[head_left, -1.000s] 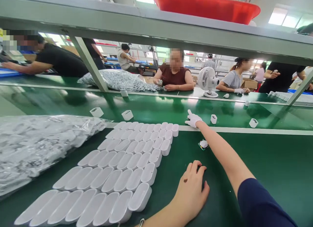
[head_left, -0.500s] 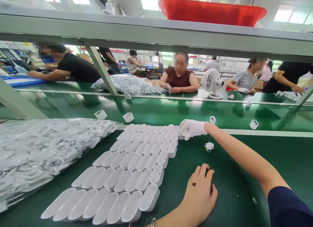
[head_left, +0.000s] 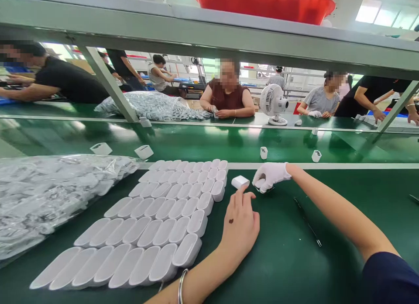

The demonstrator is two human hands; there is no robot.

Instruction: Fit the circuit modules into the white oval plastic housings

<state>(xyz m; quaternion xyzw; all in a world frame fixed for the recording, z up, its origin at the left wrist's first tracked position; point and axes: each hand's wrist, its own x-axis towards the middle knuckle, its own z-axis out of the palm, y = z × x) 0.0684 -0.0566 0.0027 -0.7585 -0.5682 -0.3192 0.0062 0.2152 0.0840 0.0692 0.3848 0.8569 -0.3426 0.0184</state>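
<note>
My right hand (head_left: 270,177), in a white glove, is by the belt edge with its fingers closed on a small circuit board (head_left: 269,190). Most of the board is hidden under the glove. Just left of the glove lies a white plastic housing (head_left: 240,182) on the green table. My left hand (head_left: 240,221), bare and with a bracelet on the wrist, reaches toward that housing. Its fingers are stretched out and the fingertips are at the housing's lower edge; whether they touch I cannot tell. Rows of open white oval shells (head_left: 157,214) stand to the left.
A clear bag of white parts (head_left: 59,195) lies at the left. A black pen (head_left: 307,221) is on the table by my right forearm. Several white housings, one (head_left: 316,156) at right, stand on the green belt (head_left: 196,142). Co-workers sit beyond, near a white fan (head_left: 273,103).
My right hand has moved from the shell rows' far corner onto the circuit board. My left hand has gone forward to the white housing, which now lies beside the rows. The view has shifted right.
</note>
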